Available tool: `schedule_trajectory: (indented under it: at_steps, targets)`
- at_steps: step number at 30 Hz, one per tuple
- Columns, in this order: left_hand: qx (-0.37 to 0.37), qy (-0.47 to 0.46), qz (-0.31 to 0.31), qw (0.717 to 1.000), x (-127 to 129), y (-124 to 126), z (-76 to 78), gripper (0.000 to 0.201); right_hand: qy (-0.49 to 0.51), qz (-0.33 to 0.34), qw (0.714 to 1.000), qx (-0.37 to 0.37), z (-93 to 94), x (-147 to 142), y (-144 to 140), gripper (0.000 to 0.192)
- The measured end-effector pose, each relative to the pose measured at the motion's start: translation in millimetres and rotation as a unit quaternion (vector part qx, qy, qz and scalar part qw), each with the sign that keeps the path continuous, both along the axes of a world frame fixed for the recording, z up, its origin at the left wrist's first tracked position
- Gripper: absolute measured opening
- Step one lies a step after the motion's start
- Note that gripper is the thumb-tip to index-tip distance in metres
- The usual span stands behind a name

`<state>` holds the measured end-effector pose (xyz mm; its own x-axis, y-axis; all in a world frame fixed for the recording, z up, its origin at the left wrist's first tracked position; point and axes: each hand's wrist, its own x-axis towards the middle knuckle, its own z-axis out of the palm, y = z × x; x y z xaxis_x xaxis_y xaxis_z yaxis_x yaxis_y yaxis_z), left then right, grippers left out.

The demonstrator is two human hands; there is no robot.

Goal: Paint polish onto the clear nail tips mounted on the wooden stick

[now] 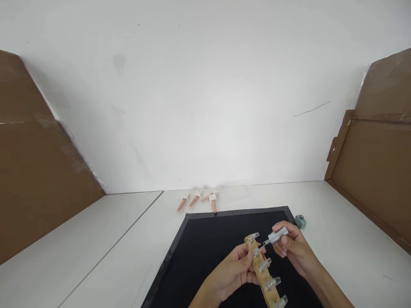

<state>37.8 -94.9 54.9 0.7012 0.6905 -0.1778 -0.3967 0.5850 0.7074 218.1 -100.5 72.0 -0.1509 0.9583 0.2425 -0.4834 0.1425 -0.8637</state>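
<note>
My left hand [236, 269] grips a tan wooden strip [263, 273] that carries several clear artificial nail tips sticking out to the right. My right hand [293, 250] holds a silver-capped nail polish brush [276, 236], with its thin tip pointing left at one of the upper nail tips. Both hands hover over a black mat [205, 248] on the white table.
Several pink tubes with white caps [201, 199] lie beyond the mat's far edge. A small teal object [301, 221] sits by the mat's right corner. Brown cardboard panels stand at left [35, 171] and right [375, 167], with a white wall behind.
</note>
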Motion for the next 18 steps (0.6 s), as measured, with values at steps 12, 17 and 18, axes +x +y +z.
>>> schedule_trajectory:
  at_steps: [12, 17, 18]
  targets:
    - [-0.004, -0.017, -0.004, 1.000, 2.7, 3.3, -3.1, 0.037, -0.029, 0.009, 1.000, -0.010, 1.6, 2.2, 1.5, 0.029]
    - [-0.007, -0.015, -0.003, 1.000, 0.3, 2.6, -3.6, 0.036, -0.028, -0.005, 1.000, -0.010, 2.1, 2.5, 0.9, 0.028]
    - [-0.006, -0.015, -0.003, 1.000, -0.2, 2.4, -3.9, 0.036, -0.027, -0.007, 1.000, -0.010, 1.8, 2.8, 1.2, 0.027]
